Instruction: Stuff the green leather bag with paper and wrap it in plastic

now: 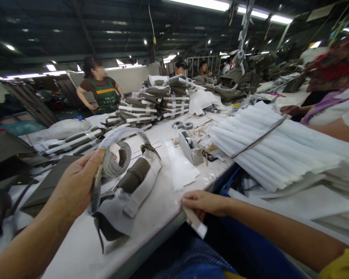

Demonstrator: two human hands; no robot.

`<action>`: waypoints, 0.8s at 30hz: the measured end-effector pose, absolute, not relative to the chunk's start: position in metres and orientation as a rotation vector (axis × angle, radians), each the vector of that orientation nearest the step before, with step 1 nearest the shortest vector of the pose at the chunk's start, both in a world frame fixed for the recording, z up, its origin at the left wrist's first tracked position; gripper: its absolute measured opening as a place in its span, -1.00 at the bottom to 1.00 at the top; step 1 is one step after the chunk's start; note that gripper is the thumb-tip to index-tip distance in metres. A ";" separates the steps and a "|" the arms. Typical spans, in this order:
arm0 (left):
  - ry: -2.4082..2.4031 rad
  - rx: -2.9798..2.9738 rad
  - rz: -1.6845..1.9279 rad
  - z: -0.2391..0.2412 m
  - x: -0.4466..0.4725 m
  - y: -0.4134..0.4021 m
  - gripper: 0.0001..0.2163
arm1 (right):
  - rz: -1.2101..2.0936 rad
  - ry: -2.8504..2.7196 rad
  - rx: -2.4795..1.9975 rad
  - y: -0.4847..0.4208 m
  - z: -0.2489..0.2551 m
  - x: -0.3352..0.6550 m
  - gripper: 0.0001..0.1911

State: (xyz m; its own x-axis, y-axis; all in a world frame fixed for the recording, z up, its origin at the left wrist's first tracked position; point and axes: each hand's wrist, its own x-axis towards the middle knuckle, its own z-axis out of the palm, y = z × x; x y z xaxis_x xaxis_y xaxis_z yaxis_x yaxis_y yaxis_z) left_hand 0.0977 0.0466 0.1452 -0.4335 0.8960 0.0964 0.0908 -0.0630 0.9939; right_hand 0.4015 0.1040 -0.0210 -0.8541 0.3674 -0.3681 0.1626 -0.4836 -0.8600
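My left hand [81, 178] is closed on a bag handle [120, 133], a loop wrapped in pale translucent film. Inside that loop sits a coiled strap [118, 159], also wrapped. Below and to the right, an olive bag [135, 174] partly covered in white wrapping [116, 213] lies on the white table [151, 221]. At the table's front edge, my right hand [205, 203] pinches a short beige strip with a white end [198, 224], hanging downward. A white sheet [177, 166] and a grey tape dispenser [189, 147] are beyond that hand.
Wrapped bags [159, 99] are piled at the back. A strapped bundle of white padded rolls [279, 143] rises at right, above a blue-lined container [232, 186]. Tape rolls [187, 126] lie past the dispenser. A co-worker in a green apron [106, 95] stands behind; another person's arm [334, 128] reaches in at right.
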 end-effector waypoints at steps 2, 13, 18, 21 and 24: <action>1.561 1.053 1.558 0.144 0.096 0.047 -0.58 | 2.442 -2.016 -0.748 0.103 -0.016 0.406 -0.48; 1.536 0.973 1.493 0.147 0.094 0.046 -0.47 | 0.026 -2.545 -1.101 0.256 0.025 0.384 -0.78; 1.539 0.904 1.475 0.147 0.091 0.045 -0.51 | -0.210 -2.630 -1.187 0.317 0.033 0.356 -0.73; 1.530 0.898 1.475 0.145 0.089 0.048 -0.53 | -0.283 -2.722 -1.193 0.355 0.034 0.332 -0.67; 1.518 0.923 1.478 0.142 0.087 0.050 -0.56 | -0.314 -2.849 -1.177 0.389 0.030 0.308 -0.66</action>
